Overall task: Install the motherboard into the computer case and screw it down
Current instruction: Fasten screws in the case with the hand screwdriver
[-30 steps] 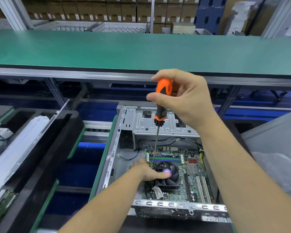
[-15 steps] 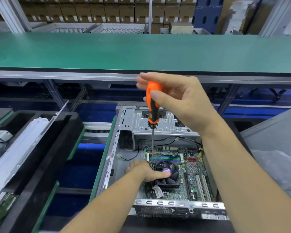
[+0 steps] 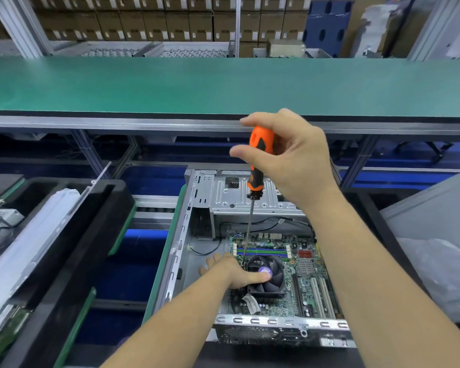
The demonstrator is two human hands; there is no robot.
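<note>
Beside cooler fan [image 3: 267, 277], left hand [image 3: 234, 272] lies flat, steadying motherboard [image 3: 300, 272]; right hand [image 3: 290, 160] clasps screwdriver [image 3: 258, 160], tip seemingly at screw. Keep shaft upright, press lightly, turn slowly.

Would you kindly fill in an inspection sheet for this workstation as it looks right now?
Surface: green conveyor belt, bare where visible.
Job's things: green motherboard lying inside the open grey metal computer case; orange-and-black screwdriver upright, tip beside the black cooler fan.
Clutter: black foam tray at left; clear plastic bag at right.
Hands: right hand grips the screwdriver handle; left hand rests on the fan.
Cables: thin black cable above the board.
Surroundings: stacked brown cartons behind.
</note>
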